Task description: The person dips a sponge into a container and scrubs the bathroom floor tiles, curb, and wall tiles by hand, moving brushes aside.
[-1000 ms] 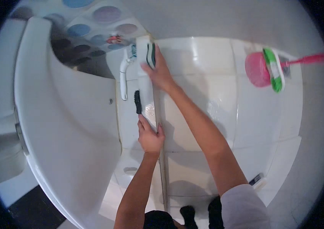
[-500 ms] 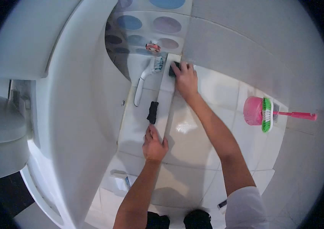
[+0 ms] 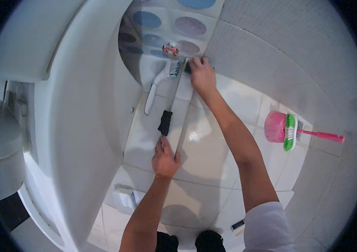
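Near the wall corner, my right hand (image 3: 203, 75) is closed over a dark green scouring pad (image 3: 187, 67), mostly hidden under the fingers, on the far end of the narrow white ledge (image 3: 183, 89). My left hand (image 3: 165, 158) is lower down beside the ledge, thumb apart from the fingers. Just beyond its fingertips is a small black brush (image 3: 165, 123); whether the fingers grip its end is unclear. A white brush (image 3: 151, 95) with white and teal bristles lies left of the ledge.
A white basin-like fixture (image 3: 86, 105) fills the left side. At right are a pink scoop (image 3: 275, 127) and a green-and-white brush (image 3: 289, 132). A red-and-white knob (image 3: 170, 50) is by the dotted wall. A white container (image 3: 124, 199) sits lower left.
The camera view has swung, shifting the scene. My right hand has turned from holding the pad upright at the ledge's side to pressing it on the ledge's far end.
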